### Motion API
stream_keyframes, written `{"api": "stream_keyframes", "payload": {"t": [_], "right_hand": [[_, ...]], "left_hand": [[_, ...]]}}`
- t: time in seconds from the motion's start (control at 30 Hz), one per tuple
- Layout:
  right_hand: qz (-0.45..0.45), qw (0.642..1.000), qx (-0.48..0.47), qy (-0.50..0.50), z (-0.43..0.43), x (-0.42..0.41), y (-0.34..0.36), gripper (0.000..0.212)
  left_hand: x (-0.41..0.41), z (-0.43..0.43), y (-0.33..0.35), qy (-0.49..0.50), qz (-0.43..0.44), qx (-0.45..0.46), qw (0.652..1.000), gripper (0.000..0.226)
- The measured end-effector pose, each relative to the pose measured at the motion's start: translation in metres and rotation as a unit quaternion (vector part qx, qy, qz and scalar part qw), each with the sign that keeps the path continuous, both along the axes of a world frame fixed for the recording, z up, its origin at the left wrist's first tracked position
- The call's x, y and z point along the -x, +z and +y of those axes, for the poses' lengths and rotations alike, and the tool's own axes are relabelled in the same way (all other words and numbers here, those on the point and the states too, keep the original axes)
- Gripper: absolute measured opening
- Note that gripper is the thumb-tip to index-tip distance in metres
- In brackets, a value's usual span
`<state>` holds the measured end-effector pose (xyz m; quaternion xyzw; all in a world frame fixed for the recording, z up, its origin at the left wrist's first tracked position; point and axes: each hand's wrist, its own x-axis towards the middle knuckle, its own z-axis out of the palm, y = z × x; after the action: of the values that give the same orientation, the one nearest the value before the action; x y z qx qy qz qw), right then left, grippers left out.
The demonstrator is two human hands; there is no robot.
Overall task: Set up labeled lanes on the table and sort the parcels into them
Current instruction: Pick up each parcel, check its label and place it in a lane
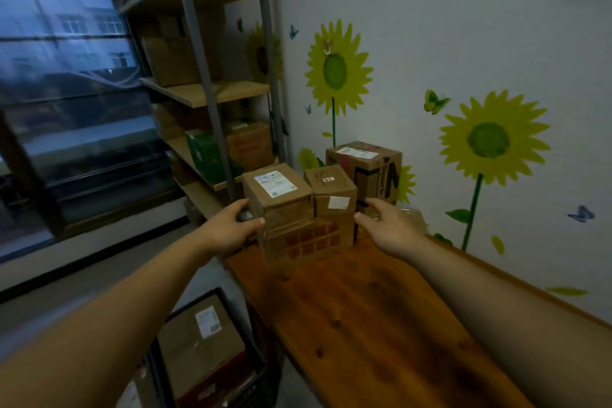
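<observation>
Several cardboard parcels crowd the far end of the wooden table [364, 308]. A box with a white label [276, 195] sits on top of a box printed with red squares [304, 242]. Beside it stands a smaller parcel [332, 195], and behind that a taller box with black arrows [367, 169]. My left hand [231, 225] grips the left side of the stacked boxes, thumb on the front edge. My right hand [385, 222] reaches in at the right of the small parcel with fingers fairly straight; whether it touches a box is hidden.
A metal shelf unit [205, 93] with more boxes stands left of the table. A black crate [212, 358] holding a labelled parcel sits on the floor below the table's left edge. The sunflower-decorated wall [463, 43] runs along the table's right side.
</observation>
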<state>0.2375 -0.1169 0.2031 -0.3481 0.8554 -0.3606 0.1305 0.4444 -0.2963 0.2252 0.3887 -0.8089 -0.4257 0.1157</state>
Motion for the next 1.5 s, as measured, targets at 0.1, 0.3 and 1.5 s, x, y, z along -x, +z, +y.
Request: {"api": "stream_keyframes", "payload": {"t": [0.1, 0.3, 1.5], "right_hand": [[-0.013, 1.0, 0.0, 0.016, -0.048, 0.013, -0.002, 0.054], [-0.02, 1.0, -0.017, 0.006, -0.148, 0.032, -0.019, 0.055], [-0.05, 0.954, 0.286, -0.079, -0.01, -0.083, 0.015, 0.068]], "left_hand": [[0.023, -0.041, -0.006, 0.019, 0.009, -0.028, 0.999, 0.071], [0.078, -0.122, -0.034, 0.049, 0.041, -0.112, 0.992, 0.067], [0.035, -0.018, -0.001, -0.208, 0.312, -0.124, 0.919, 0.089]]}}
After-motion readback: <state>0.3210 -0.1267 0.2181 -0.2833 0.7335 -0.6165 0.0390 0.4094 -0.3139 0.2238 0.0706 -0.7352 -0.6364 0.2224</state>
